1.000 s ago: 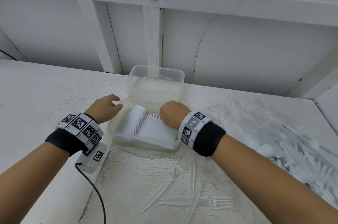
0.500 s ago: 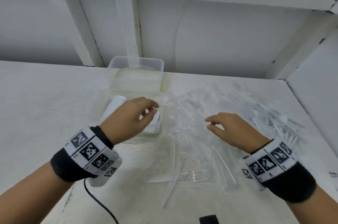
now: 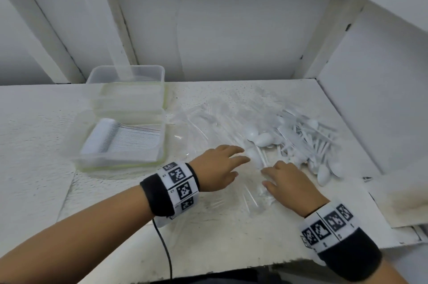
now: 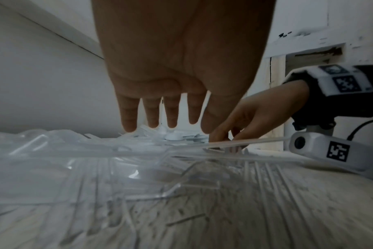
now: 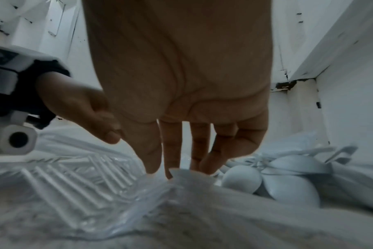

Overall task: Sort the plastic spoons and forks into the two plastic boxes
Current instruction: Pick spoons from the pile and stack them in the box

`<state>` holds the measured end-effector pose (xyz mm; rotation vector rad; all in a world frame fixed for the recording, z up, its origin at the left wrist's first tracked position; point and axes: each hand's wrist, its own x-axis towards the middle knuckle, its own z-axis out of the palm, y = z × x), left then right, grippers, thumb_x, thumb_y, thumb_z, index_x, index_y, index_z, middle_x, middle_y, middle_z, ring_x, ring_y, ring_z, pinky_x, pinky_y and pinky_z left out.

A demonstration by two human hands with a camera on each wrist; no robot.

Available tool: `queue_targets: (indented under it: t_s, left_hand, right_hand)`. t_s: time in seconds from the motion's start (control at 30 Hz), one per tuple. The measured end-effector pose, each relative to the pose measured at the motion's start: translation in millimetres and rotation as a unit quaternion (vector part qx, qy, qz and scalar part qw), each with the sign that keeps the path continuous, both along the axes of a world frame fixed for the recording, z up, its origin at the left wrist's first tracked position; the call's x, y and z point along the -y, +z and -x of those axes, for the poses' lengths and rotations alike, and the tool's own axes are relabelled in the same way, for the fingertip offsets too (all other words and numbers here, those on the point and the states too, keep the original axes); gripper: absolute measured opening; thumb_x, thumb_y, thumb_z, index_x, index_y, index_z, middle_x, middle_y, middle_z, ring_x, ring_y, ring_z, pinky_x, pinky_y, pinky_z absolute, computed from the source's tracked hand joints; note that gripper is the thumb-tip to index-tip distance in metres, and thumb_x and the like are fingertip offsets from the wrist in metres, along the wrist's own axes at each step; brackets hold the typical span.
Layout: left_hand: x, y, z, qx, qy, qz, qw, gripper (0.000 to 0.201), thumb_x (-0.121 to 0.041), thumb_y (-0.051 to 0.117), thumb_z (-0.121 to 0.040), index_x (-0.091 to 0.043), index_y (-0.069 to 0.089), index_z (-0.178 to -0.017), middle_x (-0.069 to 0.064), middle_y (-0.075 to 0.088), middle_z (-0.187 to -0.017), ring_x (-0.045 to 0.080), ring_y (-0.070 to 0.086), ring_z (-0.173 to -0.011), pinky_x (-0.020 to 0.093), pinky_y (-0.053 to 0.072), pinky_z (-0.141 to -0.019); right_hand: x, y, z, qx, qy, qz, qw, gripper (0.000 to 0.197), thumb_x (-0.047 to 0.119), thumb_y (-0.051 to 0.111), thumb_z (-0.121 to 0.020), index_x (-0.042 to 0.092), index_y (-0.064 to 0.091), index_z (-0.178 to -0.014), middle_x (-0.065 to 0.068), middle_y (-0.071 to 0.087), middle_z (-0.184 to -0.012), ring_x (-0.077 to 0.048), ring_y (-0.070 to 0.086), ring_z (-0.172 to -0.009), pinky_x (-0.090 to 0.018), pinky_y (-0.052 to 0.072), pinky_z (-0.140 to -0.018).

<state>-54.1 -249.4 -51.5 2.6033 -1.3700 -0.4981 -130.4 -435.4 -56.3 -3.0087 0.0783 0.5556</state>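
The near clear box (image 3: 120, 165) at the left holds a neat stack of white spoons (image 3: 120, 137). Behind it stands the second clear box (image 3: 126, 70). Clear forks (image 3: 203, 121) lie scattered mid-table, and loose white spoons (image 3: 298, 140) are piled at the right. My left hand (image 3: 240, 161) reaches over the forks with straight fingers, its tips beside a white spoon (image 3: 253, 156). My right hand (image 3: 266, 176) lies next to it, its fingers (image 5: 172, 161) stretched down onto the clear forks (image 5: 74, 176). Neither hand holds anything. In the left wrist view, my left hand (image 4: 168, 124) hovers above the forks (image 4: 117, 168).
The white table (image 3: 34, 144) meets a back wall and a side wall (image 3: 382, 98) at the right, close behind the spoon pile. A black cable (image 3: 165, 249) hangs from my left wrist over the front edge.
Both hands have left the near box and moved right to the loose cutlery. The left hand crossed onto the clear forks, and the right hand drew in beside it. The view swung right.
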Motion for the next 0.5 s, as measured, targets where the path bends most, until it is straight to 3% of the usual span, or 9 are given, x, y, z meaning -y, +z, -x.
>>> queue_targets:
  t_s: [0.1, 0.2, 0.27, 0.37, 0.43, 0.5]
  left_hand:
    - [11, -5, 0, -0.014, -0.017, -0.064, 0.998, 0.061, -0.016, 0.039, -0.096, -0.026, 0.013, -0.149, 0.004, 0.009, -0.158, 0.025, 0.007, -0.144, 0.04, 0.016, -0.116]
    - [13, -8, 0, -0.019, -0.011, -0.095, 0.995, 0.06, -0.012, 0.037, -0.093, -0.029, 0.02, -0.148, 0.003, 0.019, -0.154, 0.024, 0.008, -0.143, 0.041, 0.015, -0.115]
    - [9, -8, -1, -0.006, -0.007, -0.093, 0.996, 0.054, -0.013, 0.036, -0.093, -0.027, 0.03, -0.144, 0.002, 0.026, -0.151, 0.022, 0.014, -0.142, 0.04, 0.018, -0.114]
    - [-2, -7, -4, 0.0, 0.002, -0.089, 0.996, 0.045, -0.016, 0.035, -0.094, -0.027, 0.042, -0.137, -0.001, 0.032, -0.147, 0.019, 0.019, -0.14, 0.038, 0.02, -0.113]
    - [-8, -5, -6, 0.003, 0.007, -0.082, 0.997, 0.041, -0.019, 0.034, -0.096, -0.027, 0.045, -0.134, -0.004, 0.038, -0.143, 0.018, 0.026, -0.136, 0.037, 0.023, -0.11]
    - [-9, -1, -8, 0.015, 0.013, -0.078, 0.997, 0.038, -0.024, 0.032, -0.098, -0.027, 0.046, -0.133, -0.004, 0.045, -0.137, 0.018, 0.036, -0.129, 0.036, 0.028, -0.105]
  right_hand:
    - [-5, -3, 2, 0.019, 0.042, -0.018, 0.999, 0.033, 0.031, 0.038, -0.098, 0.028, 0.05, -0.129, 0.002, 0.047, -0.13, -0.023, 0.045, -0.112, -0.033, 0.041, -0.086]
    - [-5, -5, -1, 0.025, 0.057, -0.062, 0.996, 0.034, 0.031, 0.04, -0.098, 0.029, 0.052, -0.129, 0.005, 0.048, -0.13, -0.021, 0.045, -0.113, -0.034, 0.041, -0.091]
    - [-3, -3, -4, 0.045, 0.034, -0.121, 0.991, 0.03, 0.031, 0.045, -0.096, 0.026, 0.059, -0.122, 0.003, 0.054, -0.12, -0.016, 0.05, -0.109, -0.031, 0.042, -0.09]
    - [4, 6, -8, 0.104, -0.025, -0.23, 0.967, 0.015, 0.023, 0.054, -0.093, 0.021, 0.065, -0.102, 0.003, 0.057, -0.097, -0.007, 0.054, -0.082, -0.011, 0.039, -0.071]
    - [9, 13, -9, 0.132, -0.075, -0.287, 0.946, 0.01, 0.017, 0.055, -0.092, 0.025, 0.059, -0.096, 0.008, 0.055, -0.084, -0.005, 0.054, -0.072, -0.01, 0.04, -0.065]
    - [15, 19, -9, 0.153, -0.119, -0.327, 0.925, 0.013, 0.015, 0.054, -0.092, 0.027, 0.056, -0.095, 0.009, 0.056, -0.077, -0.012, 0.059, -0.07, -0.017, 0.045, -0.066]
